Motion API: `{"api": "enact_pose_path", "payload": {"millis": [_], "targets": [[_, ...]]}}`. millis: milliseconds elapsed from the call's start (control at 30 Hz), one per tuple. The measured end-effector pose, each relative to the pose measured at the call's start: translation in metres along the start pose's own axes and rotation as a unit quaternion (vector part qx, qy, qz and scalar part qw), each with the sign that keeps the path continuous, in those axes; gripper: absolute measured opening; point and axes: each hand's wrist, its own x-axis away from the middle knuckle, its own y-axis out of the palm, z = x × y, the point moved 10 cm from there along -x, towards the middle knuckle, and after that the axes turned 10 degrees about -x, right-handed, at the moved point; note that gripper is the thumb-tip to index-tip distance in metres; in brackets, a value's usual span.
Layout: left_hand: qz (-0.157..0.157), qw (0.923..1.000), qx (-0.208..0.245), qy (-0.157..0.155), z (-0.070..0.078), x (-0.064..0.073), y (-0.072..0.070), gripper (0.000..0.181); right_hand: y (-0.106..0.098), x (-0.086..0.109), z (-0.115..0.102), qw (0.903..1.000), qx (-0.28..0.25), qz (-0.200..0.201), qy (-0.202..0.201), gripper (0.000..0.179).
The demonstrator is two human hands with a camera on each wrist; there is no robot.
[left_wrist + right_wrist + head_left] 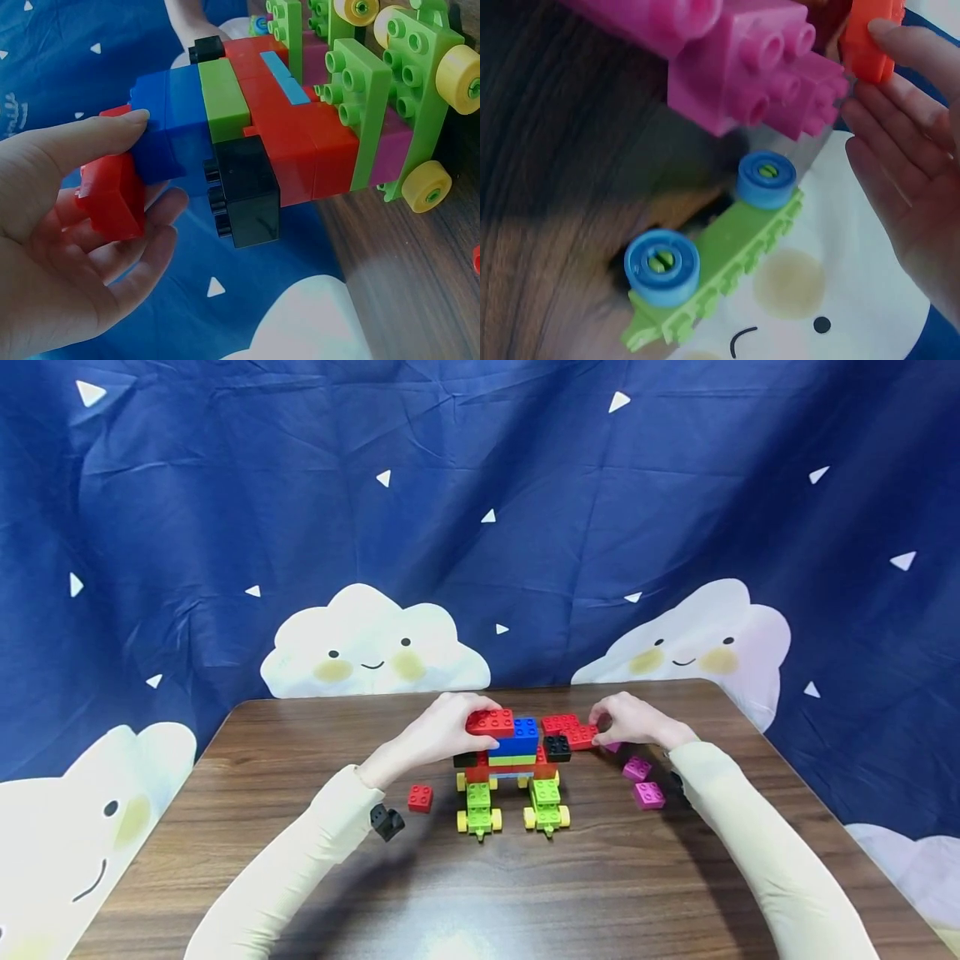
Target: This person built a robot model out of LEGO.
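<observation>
A model of toy building bricks stands mid-table on two green wheeled bases (478,810) with yellow wheels. Above them are red bricks, black bricks (247,191) at the sides, a lime brick (223,100) and blue bricks (517,743). My left hand (442,727) grips the red brick (491,722) on top, thumb tip against the blue bricks, fingers partly hidden behind. To the right of the model, my right hand (633,720) pinches another red brick (581,737) between thumb and fingers. Behind that one is one more red brick (558,722).
Magenta bricks (637,768) lie on the table near the right wrist. A loose red brick (420,798) sits left of the model. The right wrist view shows a green base (731,244) with blue wheels. A blue cloth (420,527) with clouds hangs behind the table (600,893).
</observation>
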Motion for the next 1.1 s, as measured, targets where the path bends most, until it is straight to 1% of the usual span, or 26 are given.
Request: {"api": "enact_pose_path", "payload": {"millis": [167,300,467,567,633,767,867,967,1100], "targets": [[-0.002,1.0000,0.001,-0.003,-0.001,0.000,0.000,0.042,-0.013,0.009,-0.001,0.9998,-0.015,0.009,0.006,0.026],[-0.002,1.0000,0.002,-0.004,-0.001,0.001,0.000,0.043,-0.027,0.017,-0.006,0.9996,-0.010,0.028,0.001,0.028],[-0.003,1.0000,0.009,-0.002,-0.001,0.002,0.001,0.042,-0.047,0.025,-0.019,0.9989,-0.012,0.046,-0.006,0.028],[-0.001,0.9999,0.010,0.001,-0.001,0.001,0.000,0.042,-0.058,0.028,-0.032,0.9981,-0.018,0.056,-0.018,0.028],[0.001,1.0000,0.009,0.001,-0.001,0.001,-0.001,0.042,-0.065,0.028,-0.042,0.9974,-0.016,0.063,-0.033,0.027],[0.003,0.9999,0.009,0.005,-0.002,-0.001,-0.001,0.041,-0.076,0.028,-0.066,0.9934,0.001,0.081,-0.081,0.026],[0.008,0.9998,0.009,0.013,-0.001,-0.001,-0.002,0.041,-0.084,0.027,-0.084,0.9897,0.005,0.093,-0.109,0.024],[0.015,0.9997,0.006,0.019,0.000,0.000,-0.003,0.042,-0.090,0.026,-0.099,0.9884,0.001,0.099,-0.115,0.025],[0.015,0.9996,0.009,0.021,-0.001,0.001,-0.004,0.044,-0.094,0.027,-0.114,0.9892,-0.018,0.096,-0.109,0.027]]}}
